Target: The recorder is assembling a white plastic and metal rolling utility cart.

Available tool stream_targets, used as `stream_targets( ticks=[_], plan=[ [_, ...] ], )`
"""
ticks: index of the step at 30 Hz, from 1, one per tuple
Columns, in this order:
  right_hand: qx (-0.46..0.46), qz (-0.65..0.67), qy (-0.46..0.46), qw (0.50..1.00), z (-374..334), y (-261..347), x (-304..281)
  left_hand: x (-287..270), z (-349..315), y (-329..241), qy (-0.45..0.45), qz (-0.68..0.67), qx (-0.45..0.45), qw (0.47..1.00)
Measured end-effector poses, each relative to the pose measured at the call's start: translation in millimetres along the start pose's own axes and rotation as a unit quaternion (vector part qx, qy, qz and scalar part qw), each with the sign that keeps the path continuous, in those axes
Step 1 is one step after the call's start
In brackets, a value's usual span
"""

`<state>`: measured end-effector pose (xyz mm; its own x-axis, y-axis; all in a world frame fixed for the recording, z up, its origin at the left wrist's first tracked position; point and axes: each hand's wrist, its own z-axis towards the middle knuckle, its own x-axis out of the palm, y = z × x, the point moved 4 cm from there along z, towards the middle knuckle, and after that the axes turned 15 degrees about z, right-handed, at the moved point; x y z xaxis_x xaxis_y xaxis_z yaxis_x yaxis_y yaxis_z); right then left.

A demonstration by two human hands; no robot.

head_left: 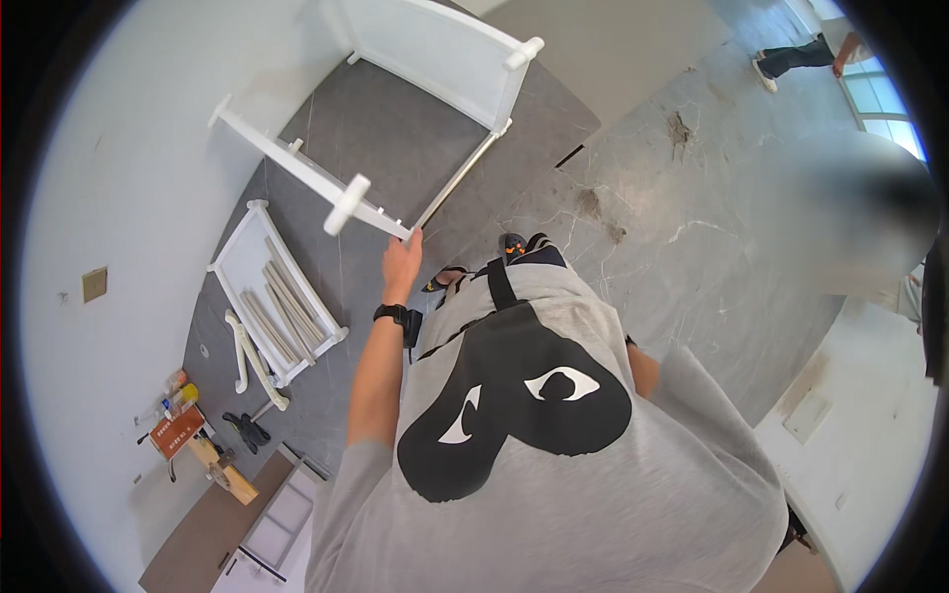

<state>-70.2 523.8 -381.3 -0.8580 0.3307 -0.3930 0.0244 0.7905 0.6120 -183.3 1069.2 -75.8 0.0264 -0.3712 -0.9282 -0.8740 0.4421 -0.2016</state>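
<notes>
A partly assembled white furniture frame stands on the grey floor ahead and to the left. It has a large upright white panel at the back and a thin rail joining its sides. My left hand is closed around the near corner of the frame, where the rail meets the side piece. A black band and a small box sit on that wrist. Of my right arm only part of the forearm shows; the hand itself is hidden behind my grey shirt.
Left on the floor lies a white panel with several loose slats on it. Curved white parts and a black object lie nearby. An orange-brown box stands by the wall. Another person's legs show far right.
</notes>
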Motion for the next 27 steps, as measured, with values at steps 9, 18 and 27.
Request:
stream_targets(
  ticks=[9,18,27],
  plan=[
    [-0.396,0.015,-0.085,0.914,13,472,-128,-57,-38,-33,-0.003,0.076,0.005,0.997],
    [-0.647,-0.151,-0.008,0.748,21,574,-42,-82,-57,-70,0.041,0.077,0.046,0.995],
    [-0.556,-0.162,0.114,0.807,-3,569,-47,-118,-96,-83,0.051,0.05,0.156,0.985]
  ],
)
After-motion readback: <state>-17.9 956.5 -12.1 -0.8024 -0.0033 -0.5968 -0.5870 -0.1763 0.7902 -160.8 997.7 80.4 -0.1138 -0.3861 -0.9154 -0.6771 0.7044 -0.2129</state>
